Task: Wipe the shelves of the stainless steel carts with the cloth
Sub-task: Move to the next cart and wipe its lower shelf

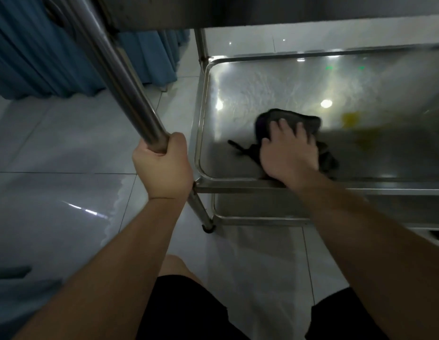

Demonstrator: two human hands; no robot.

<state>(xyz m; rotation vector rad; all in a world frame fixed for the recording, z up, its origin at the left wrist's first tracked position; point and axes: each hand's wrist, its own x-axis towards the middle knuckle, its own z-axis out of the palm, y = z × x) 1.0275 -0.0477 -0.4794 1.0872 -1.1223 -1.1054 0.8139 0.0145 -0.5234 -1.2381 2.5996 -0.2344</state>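
A stainless steel cart fills the right half of the view; its middle shelf [274, 82] is a shiny rimmed tray. A dark cloth [267, 119] lies crumpled on that shelf near its front left corner. My right hand [289, 150] presses flat on the cloth with the fingers spread. My left hand [162, 165] grips the cart's front left upright post [120, 77], fingers curled round the tube. A lower shelf [250, 214] shows beneath the middle one. The underside of the top shelf [238, 11] hangs over the scene.
Blue curtains [54, 57] hang at the upper left. Glossy white floor tiles [54, 168] surround the cart. The post ends in a foot [208, 228] on the floor. Yellowish marks [351, 119] show on the shelf right of the cloth. My knees in black shorts [189, 312] are below.
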